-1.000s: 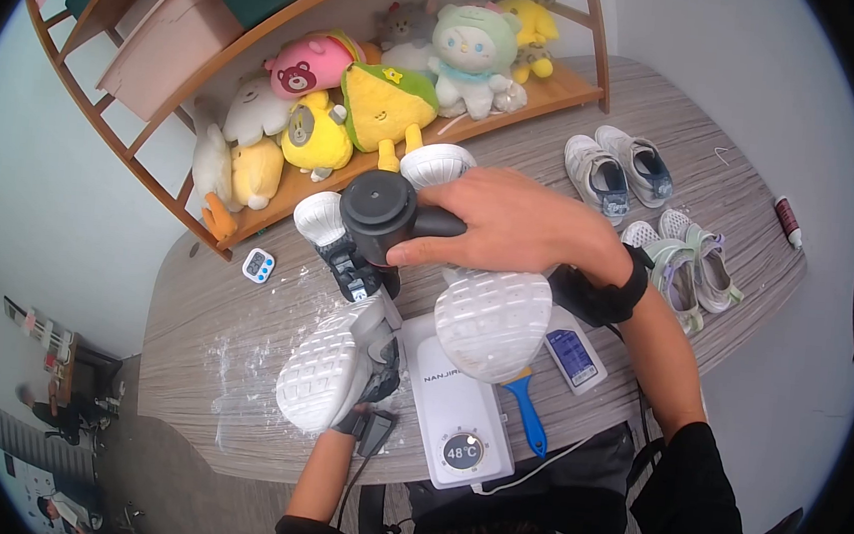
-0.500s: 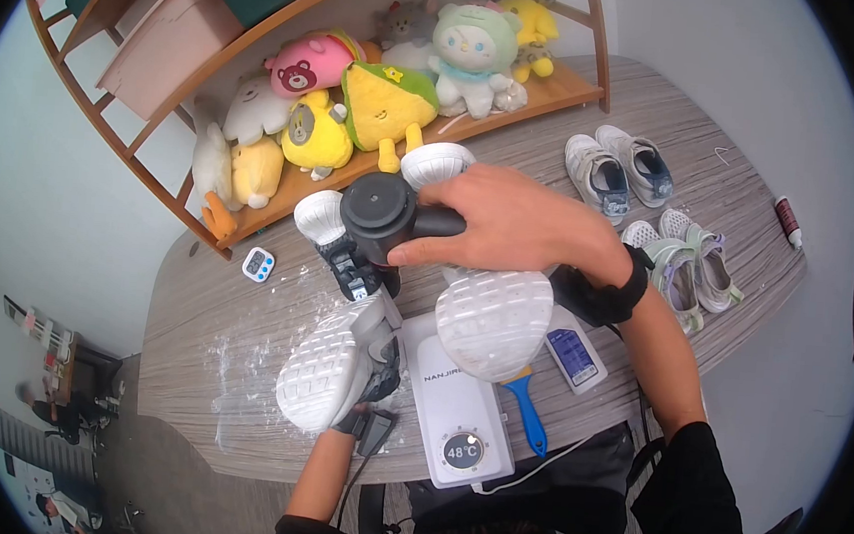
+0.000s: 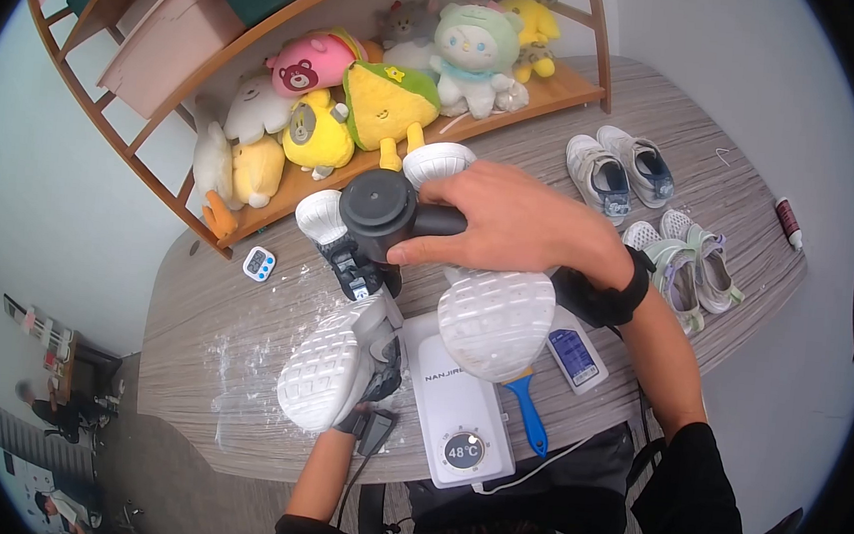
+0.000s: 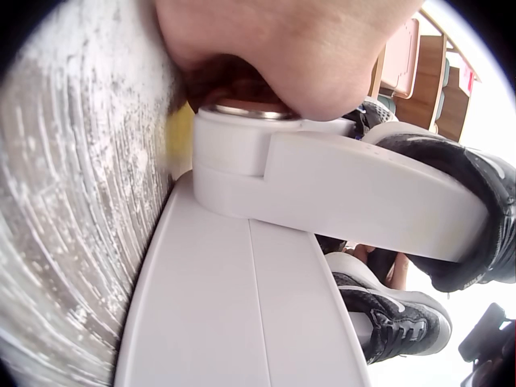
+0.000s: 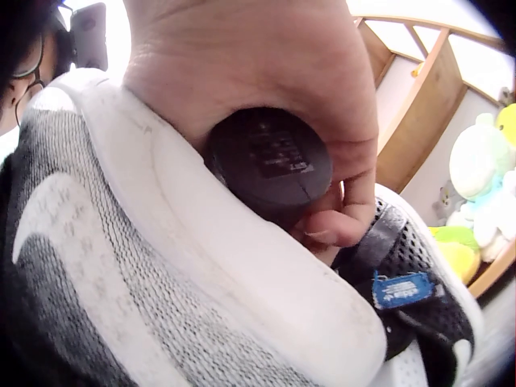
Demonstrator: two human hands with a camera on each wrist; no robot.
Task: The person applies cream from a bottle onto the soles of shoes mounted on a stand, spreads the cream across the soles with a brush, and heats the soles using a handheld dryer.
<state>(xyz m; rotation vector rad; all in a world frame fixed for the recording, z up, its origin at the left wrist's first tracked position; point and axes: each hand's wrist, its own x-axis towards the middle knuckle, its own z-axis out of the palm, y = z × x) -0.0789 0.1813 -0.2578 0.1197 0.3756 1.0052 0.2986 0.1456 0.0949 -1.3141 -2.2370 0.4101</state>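
My right hand (image 3: 511,218) grips the handle of a black handheld device (image 3: 376,213) with a round, flat-ended head, above a white shoe dryer (image 3: 476,411) reading 48°C. Black-and-white sneakers hang on the dryer's arms, including a left front sneaker (image 3: 318,374) and a right front sneaker (image 3: 496,325), soles toward me. In the right wrist view the device's round labelled end (image 5: 278,165) pokes from my curled fingers, close to a sneaker's sole edge. My left hand (image 4: 282,48) cups over the dryer's jointed arm hub; its fingers are hidden.
A blue-handled brush (image 3: 528,416) and a bottle with a blue label (image 3: 575,357) lie right of the dryer. Beyond are several shoes (image 3: 605,176) and a small tube (image 3: 790,223). A timer (image 3: 259,264) sits left, near white powdery marks. Plush toys fill the shelf (image 3: 550,101) behind.
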